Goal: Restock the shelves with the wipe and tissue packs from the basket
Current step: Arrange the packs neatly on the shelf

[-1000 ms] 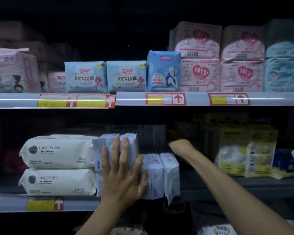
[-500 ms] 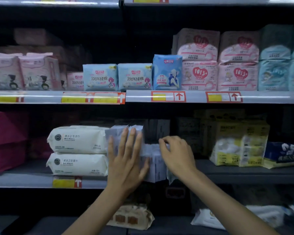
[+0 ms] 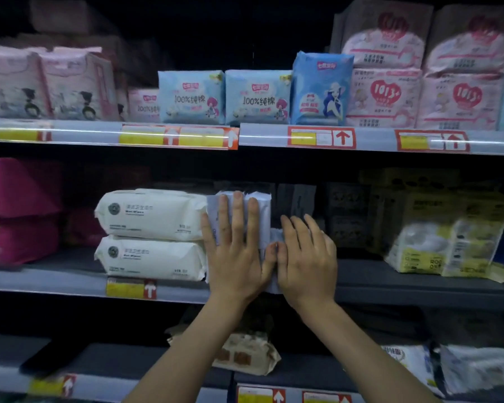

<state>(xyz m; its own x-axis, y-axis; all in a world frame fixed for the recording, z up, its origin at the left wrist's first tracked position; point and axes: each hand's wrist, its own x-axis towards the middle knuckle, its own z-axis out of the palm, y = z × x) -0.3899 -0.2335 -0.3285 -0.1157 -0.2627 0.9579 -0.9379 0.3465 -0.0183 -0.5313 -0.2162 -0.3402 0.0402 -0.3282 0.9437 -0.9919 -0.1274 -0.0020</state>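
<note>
**Fingers (image 3: 238,217) flat against the pale packs (image 3: 263,212) — middle shelf (image 3: 70,282)**

Item: left hand (image 3: 234,257). Its fingers are straight and held close together, only slightly fanned. The palm presses on the front of the taller pale packs, and nothing is gripped or pinched.

Item: right hand (image 3: 307,257). Its fingers (image 3: 300,231) are straight and lightly spread, laid flat on shorter packs of the same pale wrapping. A sliver of these shows between the two hands. The thumbs meet in the middle.

Item: pale packs, bluish white. They stand on end at the front of the middle shelf, mostly covered by the hands. Their left side touches the ends of two white wipe packs (image 3: 152,213), which lie stacked one on the other.

Surroundings, same shelf: magenta packs (image 3: 15,210) sit far left and yellow-and-white packs (image 3: 448,237) to the right, well apart from the hands. A yellow price tag (image 3: 125,287) with a red arrow is on the shelf edge below the white wipe packs.

Upper shelf (image 3: 274,138): two light-blue packs (image 3: 191,97) stand side by side. A taller blue pack (image 3: 320,88) is just beside them, and pink packs (image 3: 383,97) stack further right.

Bottom shelf (image 3: 128,362): a beige pack (image 3: 245,356) lies beneath the forearms — its print is too blurred to read.
</note>
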